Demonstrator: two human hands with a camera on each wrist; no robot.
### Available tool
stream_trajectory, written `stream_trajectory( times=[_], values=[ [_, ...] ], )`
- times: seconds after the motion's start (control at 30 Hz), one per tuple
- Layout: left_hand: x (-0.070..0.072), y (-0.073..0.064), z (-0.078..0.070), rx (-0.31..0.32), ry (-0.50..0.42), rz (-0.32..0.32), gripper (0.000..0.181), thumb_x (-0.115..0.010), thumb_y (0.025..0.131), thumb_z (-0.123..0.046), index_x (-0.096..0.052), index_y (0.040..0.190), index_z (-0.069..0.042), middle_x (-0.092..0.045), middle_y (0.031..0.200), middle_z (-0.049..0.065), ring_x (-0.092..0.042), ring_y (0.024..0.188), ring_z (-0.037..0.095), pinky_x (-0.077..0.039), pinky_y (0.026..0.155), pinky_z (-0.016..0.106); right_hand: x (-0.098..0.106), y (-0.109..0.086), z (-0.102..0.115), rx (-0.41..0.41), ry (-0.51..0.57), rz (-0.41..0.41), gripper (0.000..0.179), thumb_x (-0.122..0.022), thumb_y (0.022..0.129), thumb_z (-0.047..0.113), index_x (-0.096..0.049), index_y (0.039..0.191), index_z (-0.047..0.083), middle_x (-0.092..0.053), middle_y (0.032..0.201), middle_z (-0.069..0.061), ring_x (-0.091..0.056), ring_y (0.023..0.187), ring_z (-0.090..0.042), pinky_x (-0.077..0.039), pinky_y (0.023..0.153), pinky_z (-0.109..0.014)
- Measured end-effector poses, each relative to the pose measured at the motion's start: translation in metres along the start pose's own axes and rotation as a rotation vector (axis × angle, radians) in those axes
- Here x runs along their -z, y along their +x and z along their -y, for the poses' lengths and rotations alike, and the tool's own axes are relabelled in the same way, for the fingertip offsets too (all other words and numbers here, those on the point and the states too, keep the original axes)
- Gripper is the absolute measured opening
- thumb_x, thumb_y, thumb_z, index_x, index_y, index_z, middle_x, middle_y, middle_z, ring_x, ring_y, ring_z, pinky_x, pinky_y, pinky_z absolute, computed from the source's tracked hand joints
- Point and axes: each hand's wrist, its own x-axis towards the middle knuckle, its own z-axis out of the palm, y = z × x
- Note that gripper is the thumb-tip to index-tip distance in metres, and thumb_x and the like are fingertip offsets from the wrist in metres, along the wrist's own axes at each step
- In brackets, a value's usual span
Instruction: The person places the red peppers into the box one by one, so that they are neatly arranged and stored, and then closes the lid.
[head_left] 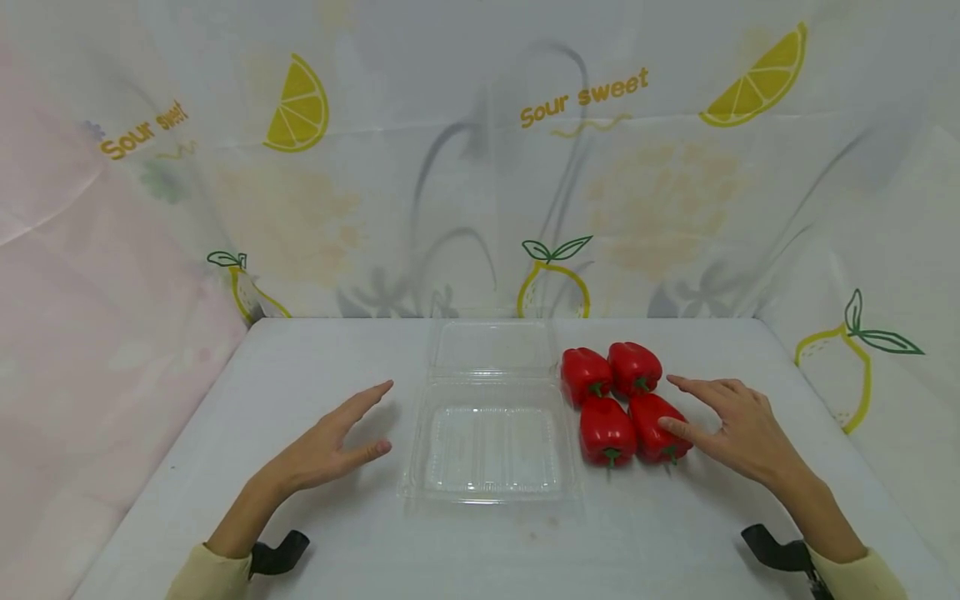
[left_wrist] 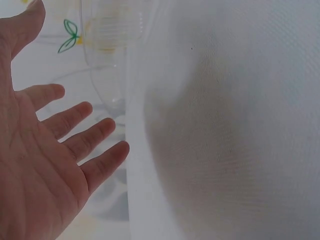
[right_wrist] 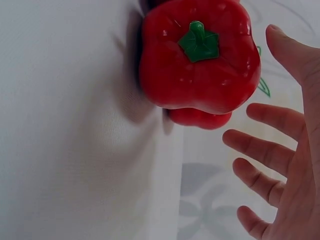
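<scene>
Fingers (right_wrist: 265, 147) spread wide, a person's R hand (head_left: 738, 429) hovers just beside the front-R of four red peppers (head_left: 611, 421) w/ green stems (right_wrist: 199, 42), grouped two by two on a white worktop (head_left: 495, 558). L hand (head_left: 326, 450), fingers likewise apart, is near the L side of a clear container (head_left: 491, 479), btwn it & peppers, lid (head_left: 491, 346) folded back. Bkgd: lemon-print cloth (head_left: 480, 183), "Sour sweet" lettering (head_left: 585, 97).

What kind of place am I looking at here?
Probably a small staged work corner, though I can't be certain: a printed cloth with lemons and the words "Sour sweet" hangs behind a white table, where four red peppers sit beside an open clear plastic box.
</scene>
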Motion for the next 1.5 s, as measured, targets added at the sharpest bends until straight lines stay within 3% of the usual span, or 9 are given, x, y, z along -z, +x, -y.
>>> stream_trajectory(
  times=[0.43, 0.8, 1.5],
  values=[
    [-0.009, 0.002, -0.001, -0.065, -0.020, 0.037, 0.078, -0.066, 0.094, -0.039, -0.024, 0.157, -0.019, -0.030, 0.158, 0.003, -0.035, 0.141, 0.029, -0.040, 0.104, 0.055, -0.005, -0.002, 0.001, 0.036, -0.002, -0.028, 0.061, -0.080, 0.078, 0.044, -0.065, 0.128, 0.014, -0.066, 0.120, -0.013, -0.052, 0.107, -0.036, -0.038, 0.082, -0.065],
    [-0.015, 0.002, -0.008, -0.035, -0.077, 0.066, 0.078, -0.069, 0.092, -0.037, -0.028, 0.157, -0.019, -0.034, 0.157, 0.000, -0.039, 0.139, 0.027, -0.041, 0.104, 0.055, -0.008, -0.003, 0.003, 0.035, 0.007, -0.028, 0.058, -0.082, 0.076, 0.044, -0.067, 0.124, 0.015, -0.068, 0.118, -0.012, -0.053, 0.107, -0.035, -0.039, 0.082, -0.066],
    [-0.020, 0.001, -0.012, -0.003, -0.034, 0.096, 0.081, -0.069, 0.089, -0.044, -0.030, 0.156, -0.021, -0.037, 0.155, 0.001, -0.047, 0.132, 0.027, -0.039, 0.101, 0.062, -0.011, -0.005, 0.005, 0.077, -0.017, -0.041, 0.055, -0.085, 0.073, 0.043, -0.071, 0.117, 0.013, -0.071, 0.107, -0.006, -0.056, 0.098, -0.030, -0.045, 0.078, -0.062]
  ],
)
